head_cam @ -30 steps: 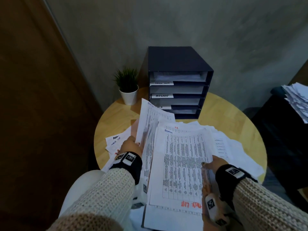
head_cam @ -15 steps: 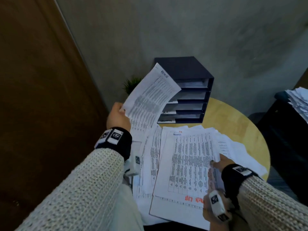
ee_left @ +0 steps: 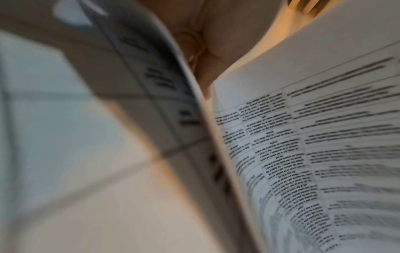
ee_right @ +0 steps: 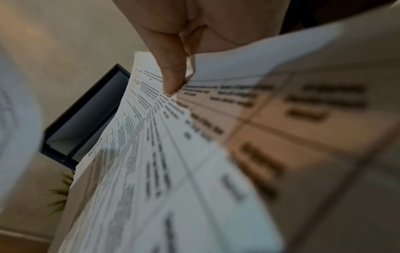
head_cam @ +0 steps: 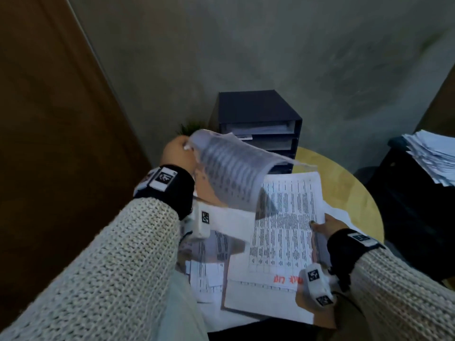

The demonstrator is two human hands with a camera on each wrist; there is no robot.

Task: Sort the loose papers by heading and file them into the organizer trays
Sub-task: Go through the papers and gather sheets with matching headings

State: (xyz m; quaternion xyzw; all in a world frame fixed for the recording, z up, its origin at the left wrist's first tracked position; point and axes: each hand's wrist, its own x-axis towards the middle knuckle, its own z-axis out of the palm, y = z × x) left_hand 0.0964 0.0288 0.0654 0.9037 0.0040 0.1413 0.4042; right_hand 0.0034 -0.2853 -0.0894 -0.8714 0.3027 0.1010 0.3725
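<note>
My left hand (head_cam: 178, 153) grips a printed sheet (head_cam: 236, 173) by its edge and holds it up, curled over, in front of the dark organizer (head_cam: 258, 112) with its stacked trays. The sheet (ee_left: 314, 154) fills the left wrist view, blurred. My right hand (head_cam: 327, 226) pinches the right edge of a stack of table-printed papers (head_cam: 283, 227) lifted above the round wooden table (head_cam: 349, 188). In the right wrist view the thumb (ee_right: 171, 68) presses on that stack (ee_right: 173, 154), with the organizer (ee_right: 86, 116) beyond it.
More loose papers (head_cam: 211, 267) lie under the stack near me. A small potted plant (head_cam: 189, 126) stands left of the organizer. Another paper pile (head_cam: 433, 156) sits on dark furniture at the right. A brown door (head_cam: 49, 119) is at the left.
My left hand lifted one sheet from the table, raised it, and now swings it, curling, toward the organizer. My right hand has taken the stack's edge and raised it.
</note>
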